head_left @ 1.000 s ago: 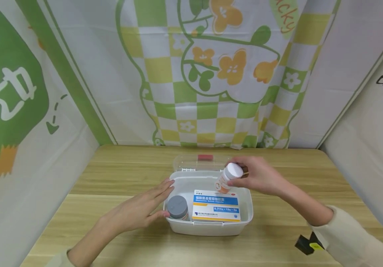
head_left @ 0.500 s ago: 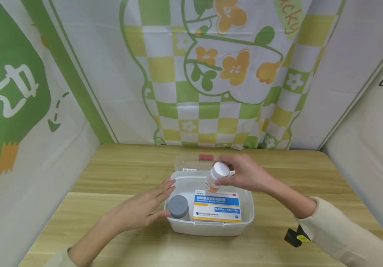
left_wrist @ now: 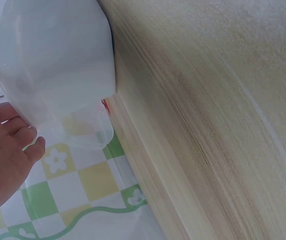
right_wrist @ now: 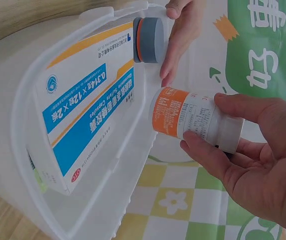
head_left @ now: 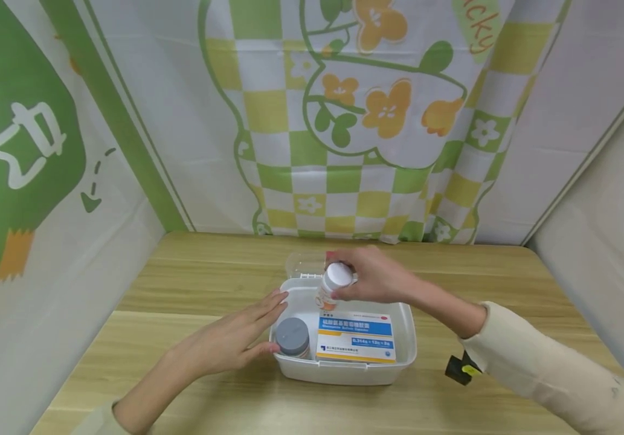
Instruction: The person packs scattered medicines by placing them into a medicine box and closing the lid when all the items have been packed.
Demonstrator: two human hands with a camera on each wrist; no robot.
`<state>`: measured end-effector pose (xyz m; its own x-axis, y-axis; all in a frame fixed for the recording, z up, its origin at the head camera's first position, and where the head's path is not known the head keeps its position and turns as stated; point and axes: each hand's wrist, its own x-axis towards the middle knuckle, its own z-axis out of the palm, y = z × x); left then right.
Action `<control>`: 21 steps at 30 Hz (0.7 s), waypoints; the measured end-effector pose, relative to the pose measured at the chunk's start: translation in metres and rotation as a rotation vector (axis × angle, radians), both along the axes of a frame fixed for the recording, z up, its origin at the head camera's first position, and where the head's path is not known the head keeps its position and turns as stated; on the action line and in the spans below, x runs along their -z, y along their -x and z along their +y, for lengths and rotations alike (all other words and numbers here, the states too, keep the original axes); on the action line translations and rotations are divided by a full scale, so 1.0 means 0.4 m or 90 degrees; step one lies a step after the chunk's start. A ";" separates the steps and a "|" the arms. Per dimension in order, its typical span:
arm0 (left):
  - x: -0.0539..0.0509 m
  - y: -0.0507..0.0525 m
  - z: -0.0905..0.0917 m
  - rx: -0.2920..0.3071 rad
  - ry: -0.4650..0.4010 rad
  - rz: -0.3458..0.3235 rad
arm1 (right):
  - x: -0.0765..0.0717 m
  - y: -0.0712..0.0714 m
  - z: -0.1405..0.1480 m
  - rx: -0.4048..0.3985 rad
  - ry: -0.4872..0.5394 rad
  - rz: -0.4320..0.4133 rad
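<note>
My right hand [head_left: 379, 275] pinches a white pill bottle [right_wrist: 193, 117] with an orange label band, a white cap at its top in the head view. It holds the bottle tilted, over the back left part of an open white plastic box [head_left: 344, 373]. My left hand [head_left: 230, 338] rests against the left end of that box, fingers extended and thumb near the front corner. Inside the box, a grey-capped jar [head_left: 292, 336] stands at the left. Beside it lies a blue and white medicine carton [head_left: 355, 338]. In the left wrist view, the left fingers touch the box's outer wall [left_wrist: 57, 55].
The box's clear lid [head_left: 303, 264] hangs open behind it, partly hidden by the right hand. Box and lid rest on a wooden table [head_left: 208, 260]. A patterned cloth [head_left: 339, 181] hangs at the back edge. A black device [head_left: 458, 370] is near the right sleeve.
My right hand has carried the pill bottle leftward across the box, from its back right towards its back left. The left hand stays in place against the box.
</note>
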<state>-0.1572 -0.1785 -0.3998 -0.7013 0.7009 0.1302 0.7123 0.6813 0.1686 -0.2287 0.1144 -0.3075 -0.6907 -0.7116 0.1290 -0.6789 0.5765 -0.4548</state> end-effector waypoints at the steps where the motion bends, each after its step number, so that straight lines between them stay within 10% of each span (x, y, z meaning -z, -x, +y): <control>1: 0.000 0.001 0.000 0.000 0.001 -0.001 | 0.001 0.002 -0.005 -0.004 -0.001 0.000; 21: -0.007 -0.002 0.003 -0.004 0.015 0.001 | 0.037 0.040 -0.123 -0.060 -0.093 -0.009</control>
<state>-0.1565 -0.1771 -0.3970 -0.7060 0.6989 0.1147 0.7078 0.6902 0.1505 -0.2448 0.0654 -0.3222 -0.6208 -0.7839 0.0110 -0.7275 0.5708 -0.3807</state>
